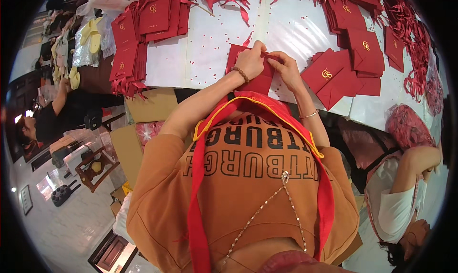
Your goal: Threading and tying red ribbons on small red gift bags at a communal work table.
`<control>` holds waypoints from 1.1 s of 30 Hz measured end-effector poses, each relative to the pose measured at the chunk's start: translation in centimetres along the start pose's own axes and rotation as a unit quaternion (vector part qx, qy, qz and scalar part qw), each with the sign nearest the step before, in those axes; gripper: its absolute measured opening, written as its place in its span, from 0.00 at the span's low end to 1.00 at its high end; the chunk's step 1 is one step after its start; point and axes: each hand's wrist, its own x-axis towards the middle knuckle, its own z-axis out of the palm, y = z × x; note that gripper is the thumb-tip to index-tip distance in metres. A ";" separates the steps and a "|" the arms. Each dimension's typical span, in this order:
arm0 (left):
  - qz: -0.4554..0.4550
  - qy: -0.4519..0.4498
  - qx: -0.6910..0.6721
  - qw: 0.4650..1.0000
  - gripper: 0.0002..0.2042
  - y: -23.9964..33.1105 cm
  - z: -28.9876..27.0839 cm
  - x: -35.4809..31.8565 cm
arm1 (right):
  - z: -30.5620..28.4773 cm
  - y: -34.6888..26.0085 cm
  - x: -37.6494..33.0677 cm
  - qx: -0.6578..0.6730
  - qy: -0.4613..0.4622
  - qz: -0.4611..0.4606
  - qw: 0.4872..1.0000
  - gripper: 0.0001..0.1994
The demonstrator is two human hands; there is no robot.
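Observation:
A red paper gift bag (260, 84) lies at the table's near edge, right in front of me. Over its upper part, my left hand (250, 63) has its fingers closed on a red ribbon at the bag. Beside it, my right hand (286, 68) pinches the ribbon too, thumb and fingertips together. The ribbon's exact path between the fingers is partly hidden. Just right of my right hand, several red bags (329, 77) with gold print lie fanned out. A brown bead bracelet circles my left wrist, and a thin bangle my right.
Stacked red bags with ribbon handles (155, 15) stand at the back left. Loose ribbons (403, 20) pile up at the far right. Small red dots litter the white tabletop (210, 39). People sit at left and right; a cardboard box (152, 105) is under the left edge.

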 end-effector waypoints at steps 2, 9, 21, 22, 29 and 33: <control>-0.106 -0.065 -0.058 0.991 0.13 -0.1 -0.4 0.4 | 0.1 -0.2 -0.2 -0.052 -0.001 -0.049 0.997 0.11; -0.190 -0.118 -0.193 0.955 0.11 0.3 -1.6 0.5 | 0.2 -0.8 -0.3 -0.100 0.002 -0.078 0.992 0.11; -0.014 -0.138 -0.021 0.990 0.13 0.9 -3.3 0.5 | 0.8 -1.0 -1.1 -0.190 0.020 -0.211 0.959 0.10; -0.031 -0.175 0.013 0.984 0.13 1.1 -4.3 1.2 | 0.9 -1.1 -1.2 -0.191 0.020 -0.210 0.959 0.10; -0.018 -0.387 0.137 0.912 0.19 0.6 -6.9 5.8 | 2.2 -3.5 -2.2 -0.256 0.033 -0.238 0.936 0.10; -0.025 -0.452 0.059 0.890 0.15 0.4 -6.4 7.4 | 2.3 -3.7 -2.3 -0.267 0.044 -0.259 0.927 0.09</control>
